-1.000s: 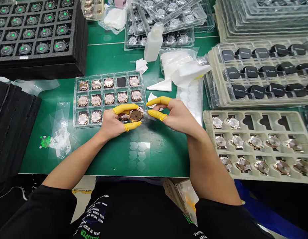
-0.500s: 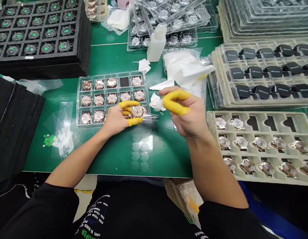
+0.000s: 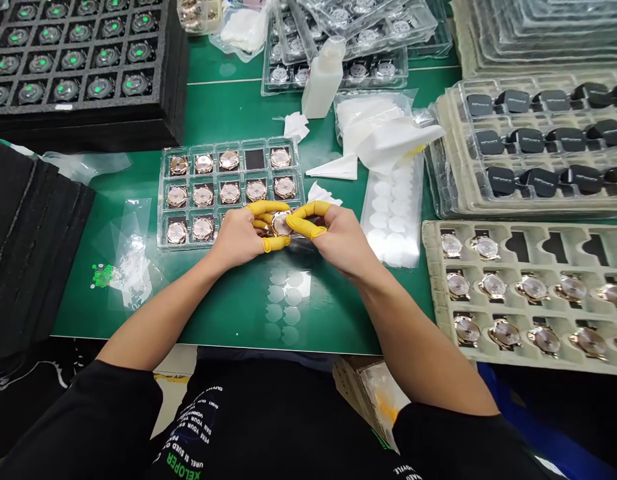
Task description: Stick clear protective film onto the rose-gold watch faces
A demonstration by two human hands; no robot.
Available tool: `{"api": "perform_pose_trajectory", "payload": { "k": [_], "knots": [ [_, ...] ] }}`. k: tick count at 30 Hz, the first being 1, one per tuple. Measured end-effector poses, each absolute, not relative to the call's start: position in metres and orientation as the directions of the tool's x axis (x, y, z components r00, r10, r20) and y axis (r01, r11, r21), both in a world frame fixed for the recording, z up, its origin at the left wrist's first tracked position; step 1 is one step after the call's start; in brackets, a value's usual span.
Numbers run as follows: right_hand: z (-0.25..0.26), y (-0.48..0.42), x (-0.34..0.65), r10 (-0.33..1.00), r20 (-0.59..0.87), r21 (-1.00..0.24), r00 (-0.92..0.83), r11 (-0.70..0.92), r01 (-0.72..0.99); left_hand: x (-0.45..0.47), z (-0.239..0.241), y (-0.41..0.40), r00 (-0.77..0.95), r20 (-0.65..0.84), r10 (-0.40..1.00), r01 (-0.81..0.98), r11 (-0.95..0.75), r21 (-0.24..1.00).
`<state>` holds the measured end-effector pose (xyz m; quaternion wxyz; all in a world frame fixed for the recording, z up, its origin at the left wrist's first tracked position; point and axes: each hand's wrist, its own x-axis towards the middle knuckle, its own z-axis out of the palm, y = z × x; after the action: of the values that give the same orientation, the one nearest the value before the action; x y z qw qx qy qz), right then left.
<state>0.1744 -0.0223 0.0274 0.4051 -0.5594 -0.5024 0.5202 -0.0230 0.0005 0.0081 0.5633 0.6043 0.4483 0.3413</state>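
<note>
My left hand (image 3: 243,233), with yellow finger cots, is closed around a rose-gold watch head (image 3: 279,224), its round side tilted toward me. The thumb and index finger of my right hand (image 3: 333,237), also in yellow cots, come together against the watch's right edge. Whatever they may pinch is hidden. Both hands are just over the lower right corner of a clear plastic tray (image 3: 161,200) of similar watch heads. In its top row one compartment shows only a dark square (image 3: 254,159). A crumpled white tissue (image 3: 324,194) lies just beyond my right hand.
A sheet of round clear stickers (image 3: 288,303) lies before me, another sheet (image 3: 392,220) at right. Behind stand a white bottle (image 3: 322,80) and wipes (image 3: 373,127). Foam trays (image 3: 163,80) are stacked left; a beige watch tray (image 3: 431,267) and strap trays (image 3: 438,153) stand right.
My right hand has come left and down from the raised spot beside the tissue to the watch. My left hand still holds the watch. The view has shifted slightly.
</note>
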Motion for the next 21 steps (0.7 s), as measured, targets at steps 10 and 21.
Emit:
{"api": "perform_pose_trajectory", "payload": {
  "k": [10,21],
  "knots": [
    [0.0338,-0.0227,0.1743,0.982,-0.184,-0.955,-0.040,-0.169,0.245,-0.0225,0.0081,0.0004,0.367,-0.087,0.926,0.143,0.037,0.989],
    [0.0349,-0.0229,0.1720,0.991,-0.136,-0.946,-0.011,-0.126,0.299,-0.0222,0.0106,-0.0006,0.366,-0.088,0.927,0.168,0.027,0.985]
  ]
}}
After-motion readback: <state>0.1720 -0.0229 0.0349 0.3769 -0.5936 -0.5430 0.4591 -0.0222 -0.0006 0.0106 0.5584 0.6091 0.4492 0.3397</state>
